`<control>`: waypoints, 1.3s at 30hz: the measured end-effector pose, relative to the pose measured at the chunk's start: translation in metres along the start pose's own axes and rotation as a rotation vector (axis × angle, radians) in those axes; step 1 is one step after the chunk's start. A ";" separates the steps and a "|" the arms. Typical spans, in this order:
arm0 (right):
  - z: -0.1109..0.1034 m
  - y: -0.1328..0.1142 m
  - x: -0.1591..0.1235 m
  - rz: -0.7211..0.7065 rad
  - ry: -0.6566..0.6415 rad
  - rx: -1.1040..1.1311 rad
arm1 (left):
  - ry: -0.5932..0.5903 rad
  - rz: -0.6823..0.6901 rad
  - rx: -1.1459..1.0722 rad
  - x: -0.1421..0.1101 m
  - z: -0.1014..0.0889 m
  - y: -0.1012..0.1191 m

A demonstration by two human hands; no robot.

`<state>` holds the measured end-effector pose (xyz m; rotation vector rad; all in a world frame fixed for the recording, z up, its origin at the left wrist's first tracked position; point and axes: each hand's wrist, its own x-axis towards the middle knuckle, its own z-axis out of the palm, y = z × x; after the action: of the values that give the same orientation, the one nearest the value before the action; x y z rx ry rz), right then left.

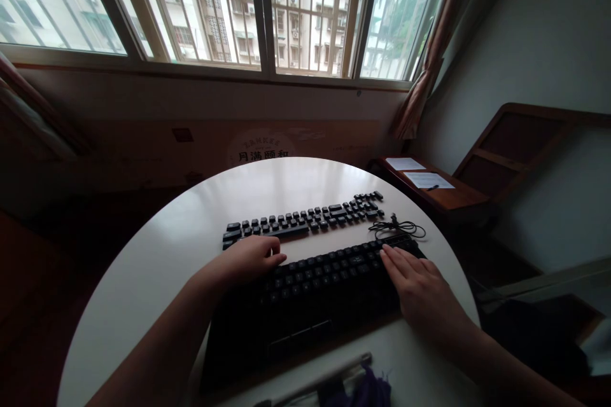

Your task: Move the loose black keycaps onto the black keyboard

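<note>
A black keyboard (329,273) lies at a slant on the white round table, with keycaps fitted in its upper rows and a bare dark stretch nearer to me. Over its upper left part, my left hand (252,257) is closed, fingers curled under and thumb towards the keys; whatever it may hold is hidden. My right hand (420,280) rests with outstretched fingers on the upper right keys, nothing visible in its grasp. Loose black keycaps (296,222) lie in rows behind the keyboard, the nearest ones beside my left hand.
A coiled black cable (398,227) lies behind the keyboard's right end. Close to me on the table (143,280) are a metallic rod-like tool (324,378) and a purple cloth-like thing (365,388). A wooden chair (449,194) with papers (429,179) and a pen (433,187) stands right, beyond the table edge.
</note>
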<state>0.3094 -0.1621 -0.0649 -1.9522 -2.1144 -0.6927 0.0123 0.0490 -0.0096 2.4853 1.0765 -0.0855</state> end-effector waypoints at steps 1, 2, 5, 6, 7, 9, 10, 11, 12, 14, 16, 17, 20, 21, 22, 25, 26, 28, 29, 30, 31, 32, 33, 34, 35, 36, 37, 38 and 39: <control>0.000 0.000 0.000 0.000 0.004 0.001 | 0.001 0.000 -0.003 0.000 0.000 0.000; 0.000 0.000 0.000 0.001 0.008 0.006 | 0.003 0.000 -0.005 -0.001 0.000 0.000; 0.000 0.004 -0.001 0.010 0.022 0.032 | 0.002 -0.004 -0.013 -0.001 0.000 0.000; -0.001 0.005 -0.001 0.012 0.024 0.041 | 0.000 -0.007 -0.014 0.000 0.000 0.000; -0.001 0.007 -0.001 0.012 0.027 0.050 | -0.003 -0.009 -0.012 0.000 0.000 -0.001; -0.003 0.009 0.000 0.008 0.033 0.066 | -0.005 -0.010 -0.010 0.001 0.001 -0.002; -0.004 0.010 0.001 0.004 0.036 0.075 | -0.004 -0.010 -0.010 0.002 0.001 -0.002; -0.005 0.010 0.002 0.002 0.039 0.084 | -0.004 -0.011 -0.013 0.003 0.002 -0.003; -0.005 0.009 0.004 0.001 0.044 0.091 | -0.002 -0.011 -0.017 0.003 0.002 -0.003; -0.005 0.009 0.009 0.006 0.060 0.102 | 0.004 -0.009 -0.025 0.004 0.003 -0.004; -0.004 0.010 0.013 0.013 0.074 0.117 | 0.010 -0.004 -0.028 0.004 0.003 -0.004; -0.004 0.010 0.014 0.017 0.078 0.130 | 0.012 -0.002 -0.027 0.004 0.003 -0.004; -0.002 0.014 0.017 0.030 0.087 0.183 | 0.010 -0.006 -0.013 0.003 0.003 -0.003; -0.002 0.015 0.017 0.034 0.091 0.202 | 0.007 -0.007 -0.007 0.004 0.004 -0.003; -0.001 0.017 0.017 0.035 0.095 0.222 | 0.007 -0.009 -0.003 0.004 0.004 -0.003; 0.002 0.020 0.014 0.031 0.106 0.277 | 0.012 -0.007 -0.004 0.004 0.004 -0.003; 0.003 0.021 0.013 0.030 0.113 0.298 | 0.014 -0.006 -0.005 0.004 0.004 -0.003; 0.007 0.023 0.009 0.038 0.134 0.347 | 0.016 -0.004 -0.002 0.003 0.004 -0.002; 0.009 0.023 0.008 0.046 0.146 0.374 | 0.017 -0.004 0.002 0.004 0.004 -0.002; 0.011 0.024 0.006 0.055 0.157 0.399 | 0.017 -0.006 0.005 0.004 0.004 -0.002; 0.012 0.024 0.005 0.064 0.165 0.422 | 0.018 -0.008 0.010 0.004 0.004 -0.002; 0.013 0.025 0.004 0.074 0.171 0.443 | 0.018 -0.012 0.018 0.004 0.004 -0.002; 0.014 0.025 0.003 0.088 0.175 0.460 | 0.018 -0.016 0.026 0.004 0.004 -0.002; 0.014 0.025 0.002 0.107 0.178 0.477 | 0.017 -0.020 0.034 0.004 0.004 -0.002; 0.014 0.026 0.002 0.131 0.178 0.495 | 0.015 -0.022 0.040 0.004 0.004 -0.002; 0.014 0.027 0.002 0.158 0.174 0.519 | 0.013 -0.023 0.044 0.004 0.003 -0.001; 0.015 0.028 0.002 0.186 0.168 0.550 | 0.011 -0.023 0.045 0.004 0.003 -0.001; 0.015 0.029 0.002 0.213 0.164 0.587 | 0.009 -0.023 0.044 0.004 0.003 -0.001; 0.016 0.031 0.002 0.240 0.163 0.627 | 0.009 -0.023 0.043 0.003 0.003 -0.001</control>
<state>0.3421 -0.1523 -0.0712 -1.6801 -1.6833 -0.1086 0.0146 0.0506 -0.0131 2.5138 1.1187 -0.1058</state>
